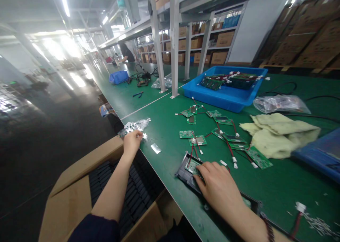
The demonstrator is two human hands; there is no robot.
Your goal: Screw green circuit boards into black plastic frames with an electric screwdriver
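Note:
My left hand (pixel 132 142) is over the bench's left edge, thumb and fingertips pinched together. What it pinches is too small to make out. Under and beyond it lies a clear plastic bag (pixel 136 126) with small shiny pieces. My right hand (pixel 219 183) bends over a black plastic housing (pixel 183 171), its thumb and fingers closed at a green circuit board (pixel 191 166) inside. Red and black wires rise from that board. The hand hides the housing's middle. Several more circuit boards (pixel 198 140) with white connectors lie scattered beyond, on the green bench top (pixel 164 128).
A blue tray (pixel 212 97) of wired boards stands behind. To the right are a yellow cloth (pixel 273 137), a blue bin (pixel 321 153) and loose screws (pixel 320 226). An open carton (pixel 66 189) of black parts sits below left. Metal posts (pixel 174 40) rise from the bench.

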